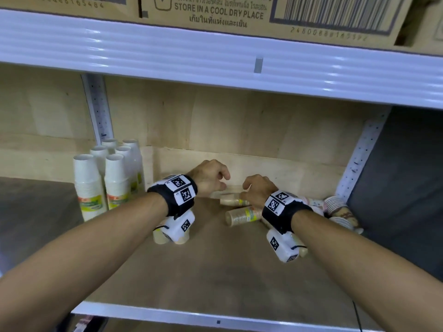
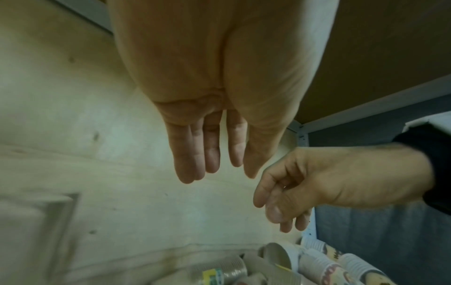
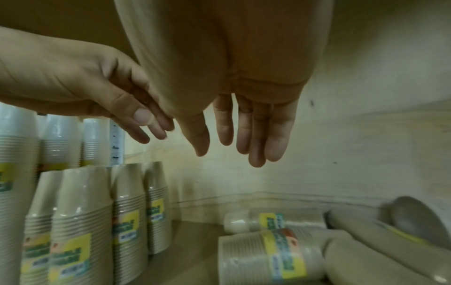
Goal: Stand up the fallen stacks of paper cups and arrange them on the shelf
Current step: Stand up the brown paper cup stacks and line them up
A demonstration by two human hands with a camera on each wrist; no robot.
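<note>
Both empty, fingers loose: left hand point(image 1: 211, 178) and right hand point(image 1: 257, 190) poised over fallen stacks point(image 1: 242, 215) at 3 o'clock on shelf point(image 1: 215, 271), likely for righting beside upright stacks point(image 1: 105, 180) at 9 o'clock.

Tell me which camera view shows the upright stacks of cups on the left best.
The right wrist view: the upright stacks fill its left side, labels and nested rims visible. The head view shows some of them smaller, at the shelf's back left. The left wrist view shows only fallen stacks.
</note>
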